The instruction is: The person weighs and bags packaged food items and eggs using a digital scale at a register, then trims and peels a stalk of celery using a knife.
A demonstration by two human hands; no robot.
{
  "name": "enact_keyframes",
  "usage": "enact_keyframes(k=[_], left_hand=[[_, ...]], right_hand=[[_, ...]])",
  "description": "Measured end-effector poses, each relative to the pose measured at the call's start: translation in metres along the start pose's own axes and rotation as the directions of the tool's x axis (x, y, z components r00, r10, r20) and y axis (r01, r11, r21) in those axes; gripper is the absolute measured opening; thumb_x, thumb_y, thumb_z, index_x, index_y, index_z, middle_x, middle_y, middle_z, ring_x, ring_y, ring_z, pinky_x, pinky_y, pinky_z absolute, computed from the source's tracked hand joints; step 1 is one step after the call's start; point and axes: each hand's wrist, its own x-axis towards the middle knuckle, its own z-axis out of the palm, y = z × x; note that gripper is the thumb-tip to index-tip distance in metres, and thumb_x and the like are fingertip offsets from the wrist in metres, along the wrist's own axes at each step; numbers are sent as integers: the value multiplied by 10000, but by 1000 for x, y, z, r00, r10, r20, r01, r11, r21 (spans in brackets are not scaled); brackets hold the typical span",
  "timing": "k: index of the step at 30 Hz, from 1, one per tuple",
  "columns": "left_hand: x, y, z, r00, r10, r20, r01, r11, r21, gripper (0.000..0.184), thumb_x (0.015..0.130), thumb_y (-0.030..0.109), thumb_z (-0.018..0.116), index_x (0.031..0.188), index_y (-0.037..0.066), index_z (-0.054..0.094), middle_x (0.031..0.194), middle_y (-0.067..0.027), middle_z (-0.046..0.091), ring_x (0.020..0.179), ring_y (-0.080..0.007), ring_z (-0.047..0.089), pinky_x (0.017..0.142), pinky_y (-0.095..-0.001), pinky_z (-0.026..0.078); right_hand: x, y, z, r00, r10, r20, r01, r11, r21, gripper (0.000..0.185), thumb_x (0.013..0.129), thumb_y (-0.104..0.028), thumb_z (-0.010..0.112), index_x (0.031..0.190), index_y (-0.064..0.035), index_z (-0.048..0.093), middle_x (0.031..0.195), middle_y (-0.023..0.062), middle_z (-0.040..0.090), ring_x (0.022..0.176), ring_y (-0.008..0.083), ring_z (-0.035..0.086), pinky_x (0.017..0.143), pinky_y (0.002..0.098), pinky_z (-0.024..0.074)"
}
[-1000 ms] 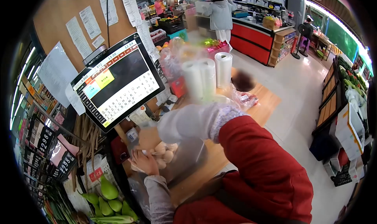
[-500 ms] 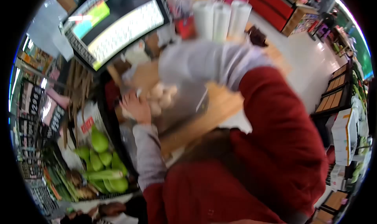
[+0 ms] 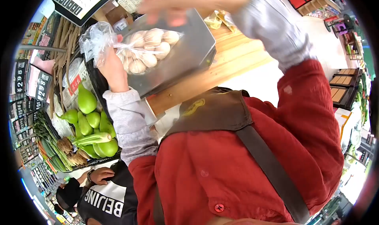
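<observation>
Head view. Clear bag [image 3: 154, 43] of round, pale items lies on a grey plate [image 3: 191, 37], the plate on a wooden surface [image 3: 244, 53]. Left hand [image 3: 112, 69] at the bag's near-left end, fingers clamped on the gathered neck; loose plastic bunches out beyond the grip. From those fingers the filled part lies to the right, long axis slanting up to the right. Left hand nearer: in contact. Right hand [image 3: 193, 0] shows past the bag's far side, over the plate's far part, motion-blurred; no item seen in it, cannot tell whether its fingers are apart or together. Green gourds [image 3: 87, 98] near left sleeve.
</observation>
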Motion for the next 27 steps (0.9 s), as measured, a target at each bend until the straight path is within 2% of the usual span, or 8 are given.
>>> enact_keyframes(k=[4,7,14,16,18,19,25,27], left_hand=[[0,19,-2,989,-132,64,139,982,-129,236,937,145,479,1080,-28,553,977,-171,632,885,-266,630,833,-360,492],[4,17,-3,975,-178,132,204,954,-221,277,964,190,431,1085,-36,536,995,-193,623,917,-283,622,867,-380,490],[11,18,-13,931,-254,262,346,845,-408,379,1003,323,306,1034,11,519,1035,-212,603,1021,-346,580,918,-477,455],[13,18,-15,921,-266,284,375,797,-474,368,1004,327,292,993,39,520,1085,-223,580,1065,-370,552,911,-514,451],[15,16,-18,912,-277,301,399,767,-503,357,1006,328,280,956,67,519,1148,-229,548,1111,-388,518,909,-554,442],[16,16,-19,906,-296,303,417,749,-515,359,1007,329,267,938,81,516,1187,-225,527,1132,-396,502,910,-575,435],[20,5,-27,896,-270,353,435,698,-569,366,1007,343,246,953,97,513,1207,-199,525,1152,-381,491,919,-569,428],[21,2,-28,889,-275,367,452,659,-601,347,1007,343,257,983,104,507,1212,-181,528,1147,-352,494,946,-558,406]], right_hand=[[-64,104,-3,960,227,166,-170,937,-304,189,843,-217,607,858,-44,681,705,29,638,468,114,567,515,246,483],[-107,200,47,981,164,-98,-187,719,-669,293,804,-316,660,929,-51,674,844,109,683,783,286,649,679,386,508],[-107,236,116,912,75,-403,-303,785,-540,197,838,-251,614,758,-71,606,729,111,608,679,328,601,595,428,475],[-108,209,99,975,186,-121,-216,661,-718,182,827,-243,619,759,-75,638,741,110,624,697,322,611,610,411,485],[-93,175,71,964,210,163,-88,832,-548,160,820,-229,629,771,-81,666,749,100,636,719,279,627,625,384,493],[-79,155,58,967,-32,252,90,971,-223,150,819,-216,640,805,-69,665,723,89,635,667,239,619,620,349,494],[49,30,30,897,-288,335,412,818,-402,315,785,-308,642,1040,-122,649,790,152,634,685,335,593,641,433,459],[103,32,34,733,-546,407,681,601,-419,302,775,-254,643,1038,-105,648,671,149,592,611,307,568,573,399,435]])
